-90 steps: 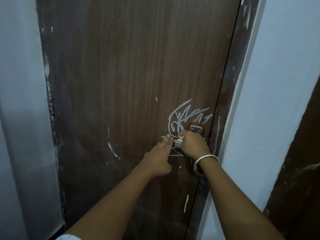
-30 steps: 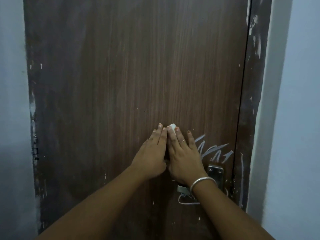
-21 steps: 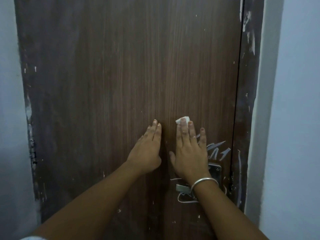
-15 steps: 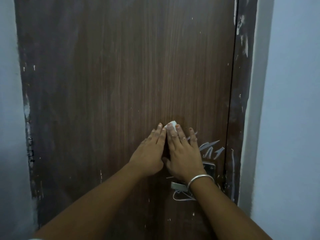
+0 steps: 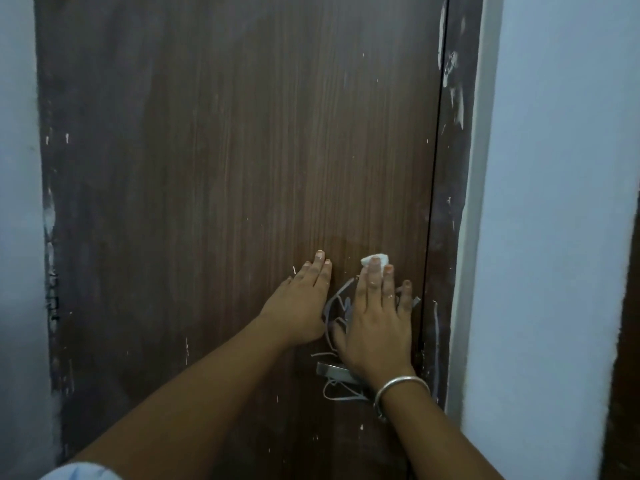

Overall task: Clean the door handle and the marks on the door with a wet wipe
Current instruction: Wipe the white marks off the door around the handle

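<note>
A dark brown wooden door (image 5: 225, 168) fills the view. My right hand (image 5: 375, 317) lies flat on it with straight fingers, pressing a small white wet wipe (image 5: 374, 260) under the fingertips. White scribbled marks (image 5: 337, 306) show between my two hands and below the wrist. Only the left end of the metal door handle (image 5: 329, 369) peeks out by my right wrist; the rest is hidden. My left hand (image 5: 301, 306) rests flat on the door just left of the marks.
A scuffed dark door frame (image 5: 450, 202) runs down the right side, with a pale wall (image 5: 554, 237) beyond it. Another pale wall (image 5: 17, 237) borders the door's chipped left edge. A silver bangle (image 5: 398, 389) circles my right wrist.
My right hand has slid to the right with the wipe, away from my left hand, uncovering scribbles between them. Three seconds ago it was at the handle.
</note>
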`<state>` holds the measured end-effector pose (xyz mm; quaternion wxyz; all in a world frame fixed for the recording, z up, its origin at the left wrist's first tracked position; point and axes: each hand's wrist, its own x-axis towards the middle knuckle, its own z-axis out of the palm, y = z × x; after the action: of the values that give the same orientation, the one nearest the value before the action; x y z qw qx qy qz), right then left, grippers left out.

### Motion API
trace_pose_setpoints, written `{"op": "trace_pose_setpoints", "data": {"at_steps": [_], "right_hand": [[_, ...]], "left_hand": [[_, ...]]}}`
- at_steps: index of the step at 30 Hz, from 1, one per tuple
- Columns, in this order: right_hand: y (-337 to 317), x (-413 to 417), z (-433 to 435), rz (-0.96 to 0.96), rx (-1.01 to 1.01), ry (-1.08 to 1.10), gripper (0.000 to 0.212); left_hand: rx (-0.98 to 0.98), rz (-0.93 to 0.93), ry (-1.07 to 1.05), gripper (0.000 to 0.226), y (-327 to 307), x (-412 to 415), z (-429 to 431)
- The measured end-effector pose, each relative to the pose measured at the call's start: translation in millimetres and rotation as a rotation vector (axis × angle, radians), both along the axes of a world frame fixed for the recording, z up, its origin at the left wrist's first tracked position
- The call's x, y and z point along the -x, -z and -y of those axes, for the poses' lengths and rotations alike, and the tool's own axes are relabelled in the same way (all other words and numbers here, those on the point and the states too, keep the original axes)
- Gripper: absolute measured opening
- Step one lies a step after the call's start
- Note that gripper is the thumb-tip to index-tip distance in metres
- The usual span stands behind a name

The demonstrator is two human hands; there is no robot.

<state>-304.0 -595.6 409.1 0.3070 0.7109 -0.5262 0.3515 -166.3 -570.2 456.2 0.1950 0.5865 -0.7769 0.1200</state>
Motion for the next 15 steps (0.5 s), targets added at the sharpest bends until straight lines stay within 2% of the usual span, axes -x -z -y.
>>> {"op": "trace_pose_setpoints", "data": {"at_steps": [4,9,15], "right_hand": [[-6.0,2.5,4.6,-0.149,0.003,-0.044,0.093],[-19.0,18.8,2.4,0.091,0.044,0.106,0.097],[-14.7,21.5,0.5,-0.041,0.014,0.032,0.098]], "left_hand": [[-0.010,0.049,-0.056,0.093,-7.1,5.5,0.8],[-0.057,0.065,-0.070,0.092,-12.4,7.2,-2.1],[-0.073,0.110,-0.098,0.094,-20.2,11.7,-1.1]]}}
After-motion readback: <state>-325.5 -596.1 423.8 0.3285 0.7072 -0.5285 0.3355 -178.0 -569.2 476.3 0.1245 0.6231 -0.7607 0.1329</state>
